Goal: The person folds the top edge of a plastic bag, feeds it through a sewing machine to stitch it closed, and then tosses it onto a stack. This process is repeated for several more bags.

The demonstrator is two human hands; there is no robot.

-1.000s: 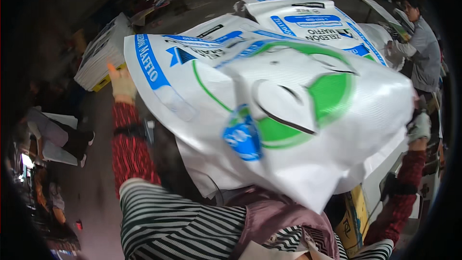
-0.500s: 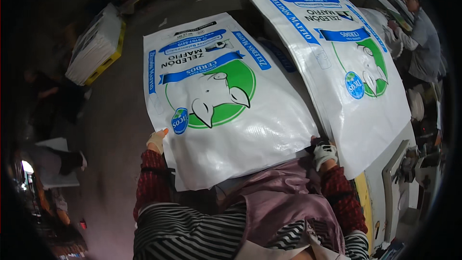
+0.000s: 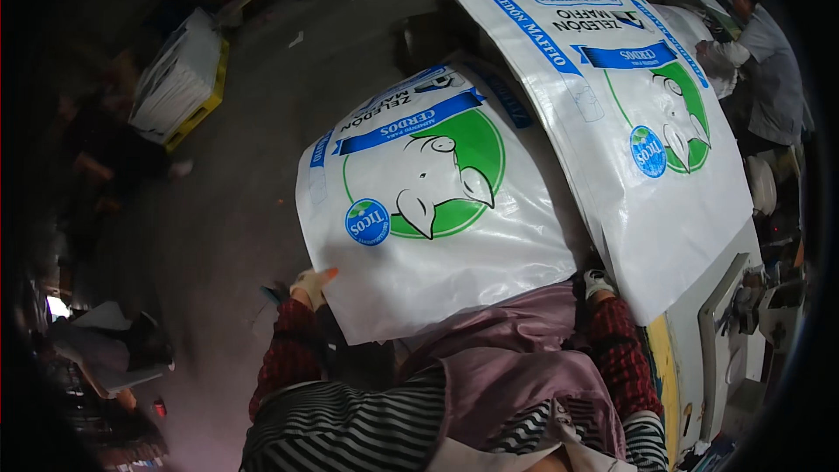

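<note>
A white woven feed sack (image 3: 419, 288), printed with a pig's head on a green circle and blue bands, spreads flat in front of my body. Its far end bends down out of sight. My left hand (image 3: 312, 287), in a pale glove that leaves the thumb tip bare, pinches the sack's near left edge. At the near right corner is my gloved right hand (image 3: 597, 281), closed on the edge, its fingers mostly hidden. Just right of it lies a stack of matching sacks (image 3: 651, 236), overhanging toward me.
A pile of white sheets or sacks (image 3: 179, 79) on a yellow base stands at the far left. At the right, a person in grey (image 3: 773, 79) handles white material. Grey machine parts (image 3: 730, 332) stand near the right side. Another person (image 3: 105, 149) is dimly visible at left.
The held sack has shifted right and nearer, and its far end has curled down. My left hand has moved right and slightly lower with it. The stack has barely moved.
</note>
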